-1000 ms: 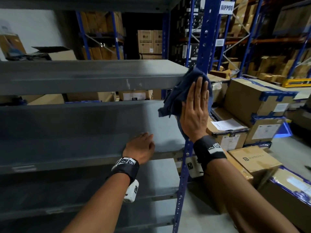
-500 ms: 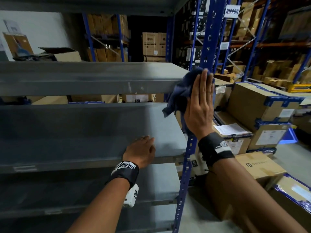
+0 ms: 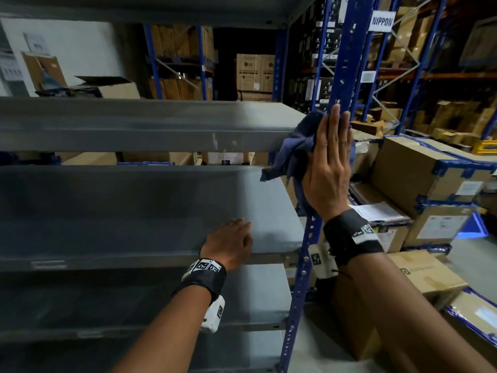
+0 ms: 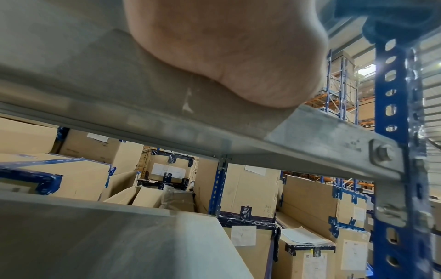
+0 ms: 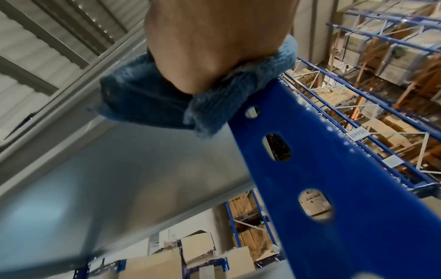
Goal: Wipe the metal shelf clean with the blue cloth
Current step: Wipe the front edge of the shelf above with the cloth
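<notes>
Grey metal shelves (image 3: 134, 125) run between blue perforated uprights (image 3: 347, 55). My right hand (image 3: 332, 162) lies flat, fingers straight and pointing up, and presses the blue cloth (image 3: 294, 146) against the upright at the upper shelf's right end. Cloth folds hang out to the left of the palm; in the right wrist view the cloth (image 5: 214, 105) bunches under the palm on the upright (image 5: 310, 169). My left hand (image 3: 231, 243) rests palm down on the front edge of the middle shelf (image 3: 121, 211), holding nothing. In the left wrist view the palm (image 4: 238, 47) sits on the shelf edge (image 4: 310, 143).
Cardboard boxes (image 3: 430, 168) with blue taped corners are stacked on the floor to the right of the rack, one with papers (image 3: 376, 211) on top. More boxes sit behind the shelves (image 4: 248, 188). Tall racks full of cartons (image 3: 443, 49) fill the background.
My right hand has slid the cloth up the blue upright, from below the upper shelf's edge to level with it. My left hand has stayed on the middle shelf.
</notes>
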Available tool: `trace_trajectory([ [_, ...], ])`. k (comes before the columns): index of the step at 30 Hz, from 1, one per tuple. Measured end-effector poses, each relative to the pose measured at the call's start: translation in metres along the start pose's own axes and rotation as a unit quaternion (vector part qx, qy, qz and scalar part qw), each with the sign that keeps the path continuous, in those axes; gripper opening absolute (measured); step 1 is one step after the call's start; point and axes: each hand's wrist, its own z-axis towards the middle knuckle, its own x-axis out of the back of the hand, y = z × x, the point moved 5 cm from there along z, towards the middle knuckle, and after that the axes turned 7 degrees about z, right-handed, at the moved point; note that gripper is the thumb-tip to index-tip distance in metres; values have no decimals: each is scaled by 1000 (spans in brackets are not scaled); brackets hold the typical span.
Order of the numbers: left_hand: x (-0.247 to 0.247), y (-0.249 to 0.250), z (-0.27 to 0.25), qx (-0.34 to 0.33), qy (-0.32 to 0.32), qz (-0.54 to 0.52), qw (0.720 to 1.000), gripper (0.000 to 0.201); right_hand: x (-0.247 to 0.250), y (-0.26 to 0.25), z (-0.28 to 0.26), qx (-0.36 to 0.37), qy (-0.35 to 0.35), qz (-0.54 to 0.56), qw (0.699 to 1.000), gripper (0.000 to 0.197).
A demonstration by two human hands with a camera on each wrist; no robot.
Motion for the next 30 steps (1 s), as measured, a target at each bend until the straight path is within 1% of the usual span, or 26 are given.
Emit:
trace_trajectory([
  [2, -3, -1, 0, 4, -3, -5, 1000, 55, -1, -2, -3, -7, 9, 5, 1000, 60],
  [4, -3, 0, 0, 2, -3, -5, 1000, 54, -6, -3, -27, -16, 1, -4, 1000, 61],
  [7, 0, 1, -3, -2, 15, 4, 1000, 53, -16, -1, -82, -17, -58, -23, 998, 67],
  [9, 0, 0, -3, -2, 23, 7, 1000, 53, -18, 3, -92, -5, -96, -37, 995, 64],
  [11, -1, 0, -3, 1, 29, 10, 1000, 53, -14, 3, -76, 2, -91, -30, 995, 60],
  [15, 0, 0, -3, 2, 13, -6, 1000, 53, -4, -2, -29, -4, -41, 7, 999, 54],
  [20, 0, 0, -1, 0, 6, -3, 1000, 54, 2, -5, -26, -25, -23, 67, 997, 51],
  [24, 0, -1, -2, 0, 11, -2, 1000, 54, 8, -9, -15, -27, 10, 89, 996, 49],
  [26, 0, -1, -1, -4, 15, -4, 1000, 54, 12, -16, -5, -10, 27, 109, 994, 48],
  [27, 0, 0, -1, -5, 22, -2, 1000, 53, 14, -23, 1, 9, 30, 126, 992, 49],
  [29, -1, 0, -1, -10, 44, 2, 999, 52, 15, -40, 12, 52, 25, 146, 988, 50],
  [30, -2, -1, -1, -13, 57, 7, 998, 52, 12, -48, 18, 61, 21, 134, 989, 51],
])
